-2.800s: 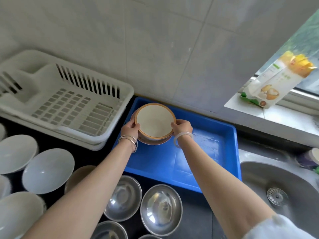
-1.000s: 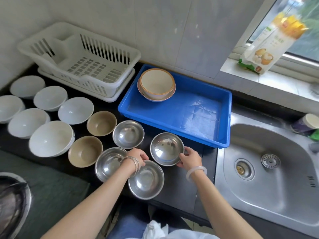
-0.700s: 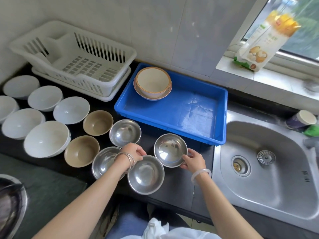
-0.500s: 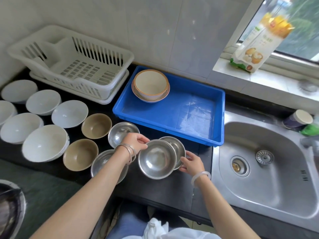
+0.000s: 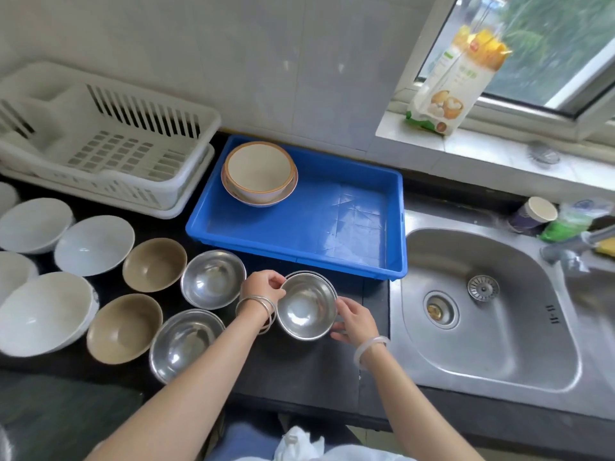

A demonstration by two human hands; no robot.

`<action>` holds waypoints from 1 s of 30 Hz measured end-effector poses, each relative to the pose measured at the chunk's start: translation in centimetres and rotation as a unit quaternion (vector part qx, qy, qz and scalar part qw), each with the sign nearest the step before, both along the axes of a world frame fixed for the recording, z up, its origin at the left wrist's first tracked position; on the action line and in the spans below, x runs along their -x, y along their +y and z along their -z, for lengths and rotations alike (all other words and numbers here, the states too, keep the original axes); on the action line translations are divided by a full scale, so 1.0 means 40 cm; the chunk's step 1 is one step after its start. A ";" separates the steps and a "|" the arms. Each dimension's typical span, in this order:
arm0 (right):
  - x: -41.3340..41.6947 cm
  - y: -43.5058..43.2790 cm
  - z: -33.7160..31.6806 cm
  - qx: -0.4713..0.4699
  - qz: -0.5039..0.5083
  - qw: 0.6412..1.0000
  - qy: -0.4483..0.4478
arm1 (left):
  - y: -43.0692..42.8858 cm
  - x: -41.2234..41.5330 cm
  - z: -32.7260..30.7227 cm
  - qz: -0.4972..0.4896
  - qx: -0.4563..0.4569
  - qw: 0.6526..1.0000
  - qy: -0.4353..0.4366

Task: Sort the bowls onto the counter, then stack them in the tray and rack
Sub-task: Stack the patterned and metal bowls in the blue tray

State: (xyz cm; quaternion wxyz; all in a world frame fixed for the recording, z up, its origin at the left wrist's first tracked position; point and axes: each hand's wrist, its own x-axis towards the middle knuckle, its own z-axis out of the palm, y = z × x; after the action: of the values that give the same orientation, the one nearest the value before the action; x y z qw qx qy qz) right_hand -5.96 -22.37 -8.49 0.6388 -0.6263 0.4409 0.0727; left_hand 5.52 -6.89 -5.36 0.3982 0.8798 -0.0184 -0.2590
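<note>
Two steel bowls sit nested as one stack (image 5: 306, 306) on the black counter, just in front of the blue tray (image 5: 332, 257). My left hand (image 5: 263, 287) pinches the stack's left rim and my right hand (image 5: 352, 322) holds its right side. Two more steel bowls (image 5: 213, 279) (image 5: 184, 342) rest on the counter to the left. Beside them stand two tan bowls (image 5: 154, 264) (image 5: 124, 327) and several white bowls (image 5: 93, 244). A cream, orange-rimmed bowl stack (image 5: 259, 173) sits in the tray's far left corner. The white rack (image 5: 109, 141) holds nothing.
A steel sink (image 5: 492, 311) lies right of the counter, with a paper cup (image 5: 534, 216) and green item behind it. A food packet (image 5: 456, 78) leans on the window sill. The counter's front edge runs just below my wrists.
Earlier I set the cream bowl stack in the tray. Since then my left hand lifted one steel bowl rightward and nested it in the bowl my right hand holds.
</note>
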 end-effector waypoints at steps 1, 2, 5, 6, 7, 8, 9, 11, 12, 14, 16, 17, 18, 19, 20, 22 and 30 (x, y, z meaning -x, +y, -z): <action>0.000 0.001 0.003 0.004 -0.002 1.000 0.001 | -0.001 0.001 0.003 0.008 -0.005 1.000 -0.009; -0.001 0.002 0.006 0.009 -0.003 1.000 0.003 | -0.002 0.001 0.006 0.014 -0.009 1.000 -0.020; -0.004 0.003 0.014 0.020 -0.004 1.000 0.009 | -0.003 0.003 0.015 0.031 -0.038 0.997 -0.062; -0.006 0.003 0.017 0.023 -0.004 1.000 0.011 | -0.001 0.003 0.019 0.034 -0.045 0.996 -0.070; -0.008 0.004 0.020 0.025 -0.002 1.000 0.012 | 0.002 0.001 0.024 0.034 -0.046 0.996 -0.071; -0.010 0.004 0.022 0.026 0.000 1.000 0.013 | 0.007 -0.001 0.030 0.033 -0.042 0.996 -0.068; -0.011 0.005 0.024 0.025 0.004 1.000 0.012 | 0.012 -0.003 0.036 0.030 -0.033 0.997 -0.060; -0.012 0.007 0.026 0.020 0.014 1.000 0.011 | 0.022 -0.009 0.050 0.016 -0.005 1.000 -0.025; -0.011 0.010 0.027 0.019 0.018 1.000 0.011 | 0.027 -0.011 0.056 0.011 0.009 1.000 -0.001; -0.009 0.017 0.028 0.019 0.028 0.999 0.006 | 0.032 -0.012 0.070 0.001 0.042 0.997 0.068; -0.010 0.028 0.026 0.024 0.050 0.998 -0.003 | 0.034 -0.010 0.077 -0.023 0.087 0.986 0.142; -0.012 0.034 0.025 0.033 0.059 0.998 -0.006 | 0.034 -0.010 0.080 -0.031 0.101 0.982 0.160; -0.013 0.039 0.023 0.044 0.065 0.997 -0.008 | 0.034 -0.011 0.082 -0.033 0.107 0.980 0.164; -0.015 0.044 0.020 0.058 0.067 0.996 -0.010 | 0.035 -0.013 0.084 -0.032 0.112 0.980 0.163; -0.017 0.048 0.015 0.071 0.068 0.995 -0.012 | 0.035 -0.016 0.084 -0.029 0.114 0.981 0.157; -0.022 0.053 -0.002 0.102 0.068 0.992 -0.021 | 0.037 -0.023 0.079 -0.026 0.121 0.982 0.140; -0.110 -0.018 -0.098 0.188 0.064 0.976 -0.089 | -0.018 -0.118 -0.013 -0.058 0.196 0.973 0.108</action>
State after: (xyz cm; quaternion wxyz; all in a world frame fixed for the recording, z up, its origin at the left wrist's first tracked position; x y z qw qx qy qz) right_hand -1.58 -23.10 -4.58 0.5501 -0.7093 0.4271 -0.1087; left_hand 10.26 -7.59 -4.85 0.5766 0.7511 0.0260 -0.3205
